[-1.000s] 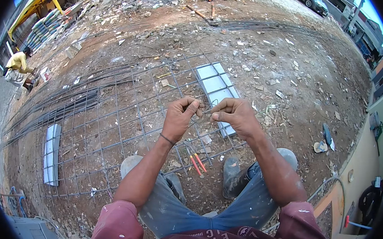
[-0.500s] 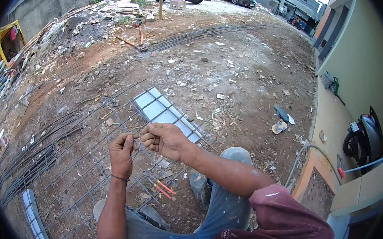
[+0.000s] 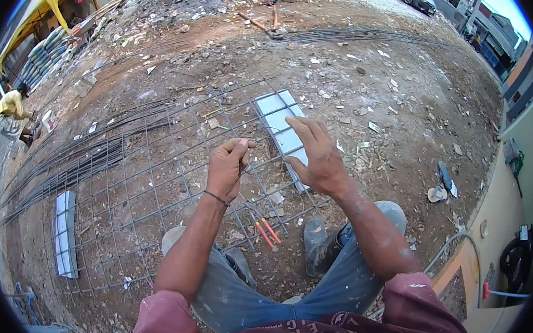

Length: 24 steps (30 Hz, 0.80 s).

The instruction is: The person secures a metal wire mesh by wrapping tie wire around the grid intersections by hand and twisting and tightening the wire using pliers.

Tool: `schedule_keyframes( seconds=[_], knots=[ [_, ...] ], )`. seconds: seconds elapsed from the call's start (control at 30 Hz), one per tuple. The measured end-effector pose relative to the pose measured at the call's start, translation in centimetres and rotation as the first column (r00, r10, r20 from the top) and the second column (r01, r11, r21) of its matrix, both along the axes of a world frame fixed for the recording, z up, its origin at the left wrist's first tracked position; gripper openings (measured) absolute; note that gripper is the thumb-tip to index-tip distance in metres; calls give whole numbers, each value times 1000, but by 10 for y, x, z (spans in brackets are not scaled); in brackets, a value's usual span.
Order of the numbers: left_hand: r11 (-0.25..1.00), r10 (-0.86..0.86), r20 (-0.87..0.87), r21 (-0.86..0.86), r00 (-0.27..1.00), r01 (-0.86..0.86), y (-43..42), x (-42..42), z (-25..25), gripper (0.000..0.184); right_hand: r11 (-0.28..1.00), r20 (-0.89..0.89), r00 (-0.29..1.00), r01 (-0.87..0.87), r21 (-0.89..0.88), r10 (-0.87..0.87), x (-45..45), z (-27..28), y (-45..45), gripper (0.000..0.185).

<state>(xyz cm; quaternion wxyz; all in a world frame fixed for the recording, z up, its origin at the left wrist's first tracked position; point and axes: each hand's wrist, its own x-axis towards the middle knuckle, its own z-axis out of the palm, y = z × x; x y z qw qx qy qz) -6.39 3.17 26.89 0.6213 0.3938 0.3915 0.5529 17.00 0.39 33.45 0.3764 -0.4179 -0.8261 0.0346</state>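
My left hand is closed in a pinch above the steel rebar mesh, holding what looks like a thin wire; its ends are hard to make out. To the right, my right hand is open, its fingers apart and nothing visible in it. It hovers over a pale board that lies under the mesh's right end. Pliers with orange-red handles rest on the ground between my boots, by the mesh's near edge. A second pale board supports the mesh's left end.
Loose rebar lies beyond the mesh, and more bars farther off. Another person crouches at the left near stacked sacks. Sandals lie at right by a hose. A long-handled tool lies ahead.
My hands have come apart: the right has moved away to the right and opened, while the left stays pinched. The view has turned left, bringing the crouching person into sight.
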Motion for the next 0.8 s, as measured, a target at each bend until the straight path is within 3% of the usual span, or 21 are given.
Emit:
schedule_keyframes(
  seconds=[0.23,0.3,0.33,0.4,0.43,0.47,0.5,0.53,0.57,0.6,0.63,0.67,0.73,0.77,0.8],
  knots=[
    [996,-90,-73,-10,993,89,-3,5,0,23,987,143,989,-64,149,42,-9,-16,10,61],
    [995,-93,-122,23,988,96,-3,6,0,24,981,144,989,-69,180,43,-10,-15,10,35],
    [993,-95,-170,54,981,105,-3,6,1,24,981,145,988,-70,181,43,-11,-18,11,35],
    [984,-82,-266,131,960,121,-7,5,6,23,999,-109,994,-23,31,27,-12,-25,12,24],
    [969,-62,-359,204,931,143,-9,4,9,22,999,-108,994,-24,32,27,-11,-24,13,24],
    [969,-62,-358,203,932,142,-11,3,12,22,960,-272,960,-16,-281,-63,-9,-22,12,21],
    [954,-59,-377,253,924,164,-13,1,14,21,825,-392,898,-63,-562,-198,-6,-19,13,19],
    [935,-54,-396,302,917,185,-14,0,15,21,824,-392,898,-64,-562,-198,0,-20,14,19],
    [935,-52,-396,302,917,183,-13,0,15,21,565,-681,685,-464,-682,-259,9,-21,17,20],
    [919,-80,-331,341,940,198,-12,0,14,21,250,-810,394,-811,-528,-434,16,-21,18,21],
    [901,-111,-267,379,957,210,-12,-1,13,21,125,-866,302,-917,-378,-397,18,-22,18,23],
    [901,-111,-269,378,957,211,-12,0,12,21,125,-867,300,-919,-375,-397,17,-24,15,23],
    [915,-160,-97,359,982,184,-10,3,9,21,215,-869,389,-861,-461,-306,12,-16,10,24],
    [914,-158,-101,362,982,184,-7,3,7,21,326,-865,438,-802,-500,-247,12,-22,12,24],
    [932,-172,-82,308,982,189,-5,3,4,22,327,-867,434,-805,-495,-245,11,-17,10,24]
  ],
)
